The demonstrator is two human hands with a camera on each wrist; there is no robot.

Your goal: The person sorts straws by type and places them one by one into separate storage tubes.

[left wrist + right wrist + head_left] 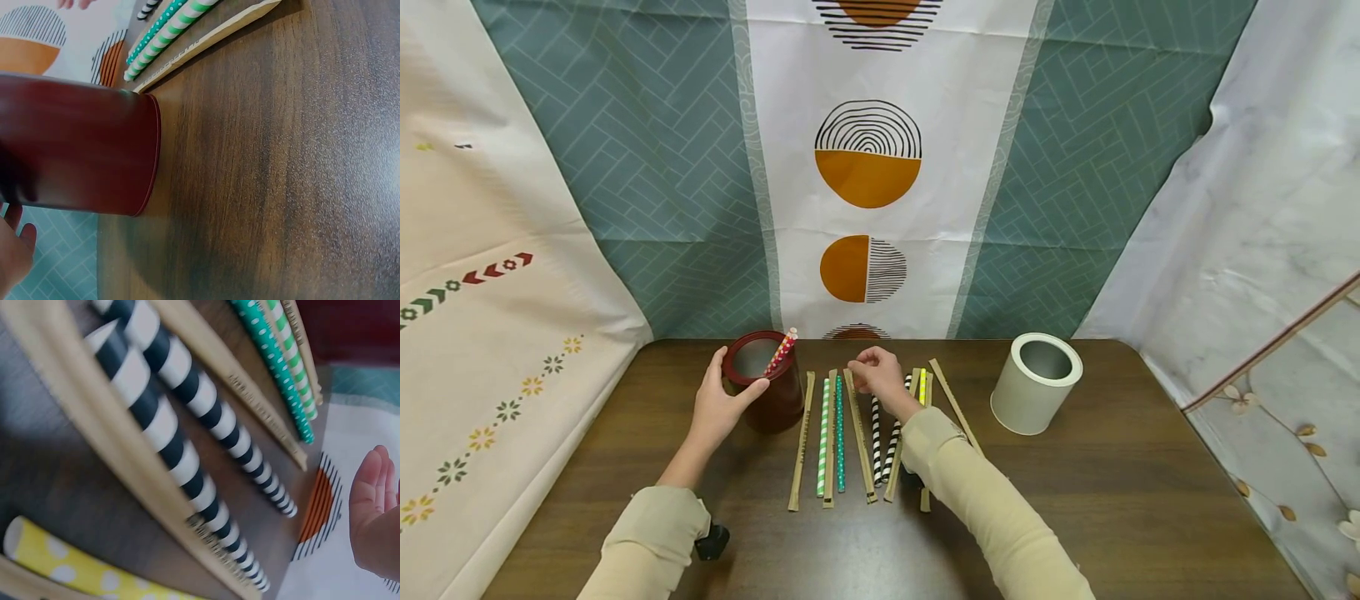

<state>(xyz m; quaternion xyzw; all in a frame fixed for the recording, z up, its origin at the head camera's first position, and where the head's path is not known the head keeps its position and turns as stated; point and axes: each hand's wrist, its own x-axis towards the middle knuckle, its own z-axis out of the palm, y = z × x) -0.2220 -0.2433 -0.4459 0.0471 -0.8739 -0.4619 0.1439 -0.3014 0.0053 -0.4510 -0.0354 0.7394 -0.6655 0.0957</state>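
Note:
My left hand (717, 404) holds the dark red canister (781, 404) near its top, thumb on the near side and fingers on the left. Red dotted paper straws (781, 352) lean out over the canister's right rim. Above the far ends of a row of straws is my right hand (882, 375), its fingers loosely bent and nothing visible in them. In the row lie a green-striped straw (823, 442), a teal dotted straw (840, 442), black-and-white striped straws (181, 450) and a yellow dotted straw (75, 556). Straws in brown paper wrappers (802, 442) lie among them.
A cream-white open can (1028, 404) stands at the right of the brown wooden table (1112, 492). One wrapped straw (953, 400) lies slanted between the row and that can. Patterned cloth (685, 167) hangs behind the table's far edge.

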